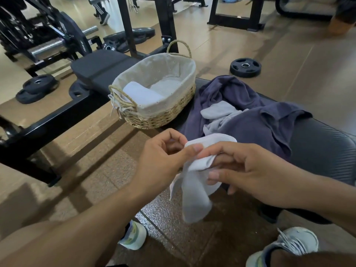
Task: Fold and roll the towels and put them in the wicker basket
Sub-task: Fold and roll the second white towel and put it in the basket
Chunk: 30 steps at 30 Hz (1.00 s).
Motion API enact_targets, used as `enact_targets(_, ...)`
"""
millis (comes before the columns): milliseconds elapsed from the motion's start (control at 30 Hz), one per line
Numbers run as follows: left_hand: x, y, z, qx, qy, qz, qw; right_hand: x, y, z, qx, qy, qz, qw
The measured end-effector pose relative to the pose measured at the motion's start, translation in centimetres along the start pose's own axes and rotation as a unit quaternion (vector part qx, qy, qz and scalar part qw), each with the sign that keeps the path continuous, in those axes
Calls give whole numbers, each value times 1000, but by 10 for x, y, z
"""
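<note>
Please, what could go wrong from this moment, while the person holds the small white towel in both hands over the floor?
1. The white towel is pinched by the left hand and right hand off the bench edge, its loose end hanging; it could slip to the floor.
2. The wicker basket sits at the bench corner, partly overhanging; a push while loading might tip it.
3. The purple towel drapes over the bench edge and may slide off.

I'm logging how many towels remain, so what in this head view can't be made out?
- Basket contents: one white rolled towel shows; the near wall hides anything below it.
- Pile: the purple towel covers most of the light grey towel; the count beneath is unclear.
- Held white towel: left hand and right hand cover its upper part, so its fold state is unclear.
</note>
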<state>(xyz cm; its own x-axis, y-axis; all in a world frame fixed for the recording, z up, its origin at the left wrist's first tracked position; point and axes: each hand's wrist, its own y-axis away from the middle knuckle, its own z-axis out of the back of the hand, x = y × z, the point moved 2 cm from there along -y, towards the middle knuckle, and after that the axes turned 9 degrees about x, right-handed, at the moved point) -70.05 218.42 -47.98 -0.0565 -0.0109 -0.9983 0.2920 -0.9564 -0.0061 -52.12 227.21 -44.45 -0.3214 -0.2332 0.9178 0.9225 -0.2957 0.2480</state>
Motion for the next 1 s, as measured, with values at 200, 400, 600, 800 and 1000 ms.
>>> enact_targets(200, -2, 4, -10, 55, 42, 9, 998, 1, 1, 8, -129, 28, 32, 991)
enact_targets(400, -2, 7, -15, 68, 48, 22, 996, -2, 3, 11, -171, 71, 39, 982)
enact_targets(600, -6, 8, -17, 72, 52, 24, 996, -4, 4, 12, -181, 104, 50, 977)
enact_targets(800, -10, 10, -20, 84, 51, 23, 995, -7, 4, 12, -190, 119, 58, 973)
enact_targets(1000, -6, 9, -21, 70, 40, 13, 997, -8, 4, 11, -182, 136, 53, 972)
